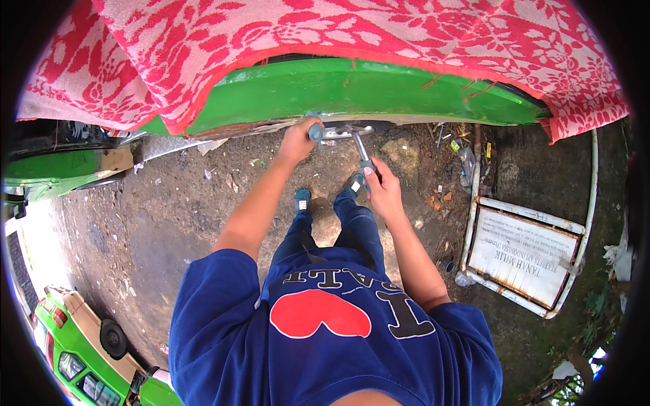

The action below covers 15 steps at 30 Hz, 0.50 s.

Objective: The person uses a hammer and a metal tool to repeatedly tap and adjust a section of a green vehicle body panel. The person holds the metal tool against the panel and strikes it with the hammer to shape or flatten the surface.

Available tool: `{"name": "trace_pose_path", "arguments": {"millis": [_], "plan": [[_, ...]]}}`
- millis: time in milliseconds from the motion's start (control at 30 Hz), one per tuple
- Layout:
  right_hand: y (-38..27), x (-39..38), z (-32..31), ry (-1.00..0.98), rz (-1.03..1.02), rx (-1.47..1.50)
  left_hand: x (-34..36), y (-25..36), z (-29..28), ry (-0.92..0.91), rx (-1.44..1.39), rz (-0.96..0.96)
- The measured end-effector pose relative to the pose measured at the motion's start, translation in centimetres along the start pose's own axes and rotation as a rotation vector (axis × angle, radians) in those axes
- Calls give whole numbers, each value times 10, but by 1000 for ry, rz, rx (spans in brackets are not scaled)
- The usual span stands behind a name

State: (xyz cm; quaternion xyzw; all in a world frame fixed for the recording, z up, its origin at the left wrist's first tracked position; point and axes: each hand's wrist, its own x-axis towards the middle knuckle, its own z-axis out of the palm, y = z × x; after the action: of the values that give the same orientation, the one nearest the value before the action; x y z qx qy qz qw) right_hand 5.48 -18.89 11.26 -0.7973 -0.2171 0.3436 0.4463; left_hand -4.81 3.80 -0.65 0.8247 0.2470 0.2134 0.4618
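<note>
My left hand (296,143) is closed round a tool with a rounded grey-blue grip (315,132), held against the lower edge of the green car body panel (298,91). What the far end of that tool looks like, I cannot make out. In my right hand (384,191) is a hammer (359,145) with a metal shaft and a dark grey grip. The hammer's head is up beside the left-hand tool, close to the panel's edge; whether they touch is unclear. Bare, brownish patches show along the panel's lower edge near my left hand.
A red and pink floral cloth (338,24) drapes over the car. To the right, a white metal-framed sign (518,250) lies on the ground near plastic litter (467,162). Another green vehicle (81,365) stands at the lower left, and green bodywork (54,169) at the far left.
</note>
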Motion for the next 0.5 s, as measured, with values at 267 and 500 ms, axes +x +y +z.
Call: {"name": "trace_pose_path", "arguments": {"millis": [267, 500], "plan": [[-6, 30, 39, 95, -434, -367, 32, -2, -3, 49, -65, -141], [-19, 18, 30, 85, -358, -128, 20, 0, 11, -6, 3, -142]]}}
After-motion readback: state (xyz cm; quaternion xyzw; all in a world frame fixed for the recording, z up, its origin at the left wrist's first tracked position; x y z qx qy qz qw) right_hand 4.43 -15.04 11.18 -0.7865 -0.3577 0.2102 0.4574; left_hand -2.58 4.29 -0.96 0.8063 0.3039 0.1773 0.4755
